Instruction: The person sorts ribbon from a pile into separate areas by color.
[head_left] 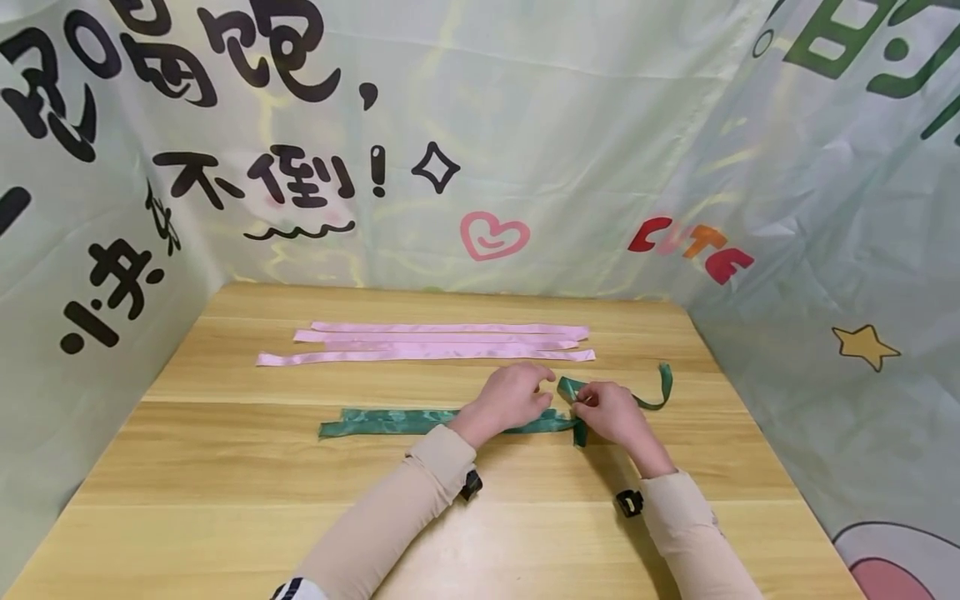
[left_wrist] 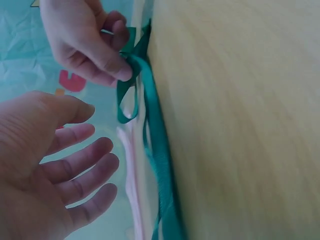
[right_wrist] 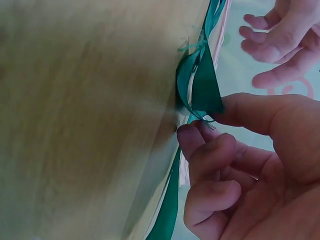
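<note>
A person's 2 hands work at a wooden table, w/ beige sleeves. The right hand pinches a folded loop of a green ribbon between thumb and fingers, near the table's right edge, abt mid-depth. The left hand sits just beside it, fingers relaxed and spread, holding nothing, resting over the ribbon's flat length. 3 pink ribbons lie side by side toward the far edge, apart from the hands.
</note>
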